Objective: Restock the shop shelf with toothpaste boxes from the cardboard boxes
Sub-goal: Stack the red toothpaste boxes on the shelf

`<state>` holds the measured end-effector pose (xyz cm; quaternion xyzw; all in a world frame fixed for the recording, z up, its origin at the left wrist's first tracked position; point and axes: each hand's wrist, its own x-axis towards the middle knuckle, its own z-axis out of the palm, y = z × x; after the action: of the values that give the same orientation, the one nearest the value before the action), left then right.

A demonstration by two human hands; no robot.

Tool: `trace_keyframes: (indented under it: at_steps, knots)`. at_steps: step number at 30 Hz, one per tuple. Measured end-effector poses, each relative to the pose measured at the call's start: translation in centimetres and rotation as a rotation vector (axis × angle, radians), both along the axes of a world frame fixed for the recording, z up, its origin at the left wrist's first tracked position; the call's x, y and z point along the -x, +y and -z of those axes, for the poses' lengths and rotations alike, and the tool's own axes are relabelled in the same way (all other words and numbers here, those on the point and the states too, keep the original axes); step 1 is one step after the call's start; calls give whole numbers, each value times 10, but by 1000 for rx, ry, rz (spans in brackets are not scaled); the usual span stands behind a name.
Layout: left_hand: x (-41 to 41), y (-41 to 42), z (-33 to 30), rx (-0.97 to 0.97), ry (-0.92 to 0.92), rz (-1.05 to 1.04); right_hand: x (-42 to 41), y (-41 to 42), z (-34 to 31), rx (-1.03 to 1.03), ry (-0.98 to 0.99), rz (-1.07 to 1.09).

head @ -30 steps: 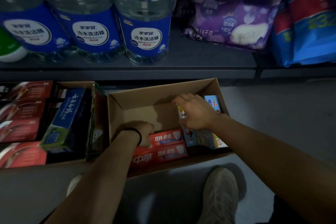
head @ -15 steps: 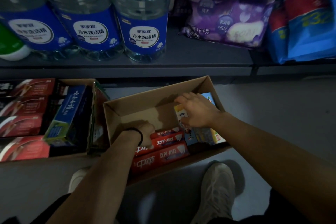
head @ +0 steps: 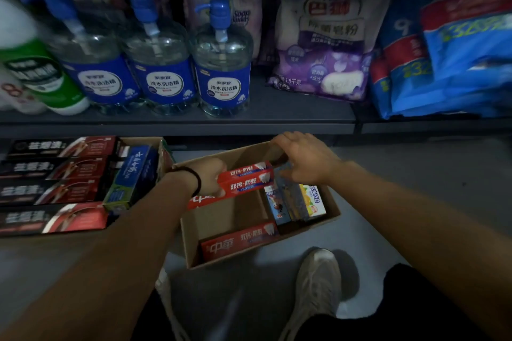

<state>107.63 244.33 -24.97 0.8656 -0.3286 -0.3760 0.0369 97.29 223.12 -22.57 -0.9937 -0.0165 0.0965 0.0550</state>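
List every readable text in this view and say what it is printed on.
"冷水洗洁精": pump bottle label.
"双钙·防蛀": red toothpaste boxes gripped by the left hand.
"中華": red box in the carton.
"1.8千克": purple bag.
Black boxes and blue packs: too blurred.

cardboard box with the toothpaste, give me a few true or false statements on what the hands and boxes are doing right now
1. The left hand grips red toothpaste boxes lifted above the floor of the cardboard box. True.
2. The right hand holds a pump bottle. False: it reaches over the small upright toothpaste boxes at the right end of the carton; the pump bottles stand on the shelf.
3. One red toothpaste box lies flat at the carton's near side. True.
4. The carton sits on the shelf beside the bottles. False: it is on the floor below the shelf.
5. The left wrist is bare. False: it wears a dark band.
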Motion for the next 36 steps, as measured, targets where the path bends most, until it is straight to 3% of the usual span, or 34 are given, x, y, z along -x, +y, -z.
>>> trace_keyframes:
  at_steps: [7, 14, 27, 36]
  knots:
    - [2, 13, -63, 62, -140, 45, 16, 6, -33, -9, -18, 42]
    - [-10, 36, -92, 50, -272, 56, 23, 26, -13, -63, 29, 67]
    - [-55, 27, -51, 160, -247, 74, -1, 72, 99, -183, 426, -127]
    - [-69, 17, -26, 212, -231, 109, -3, 77, 161, -103, 648, -221]
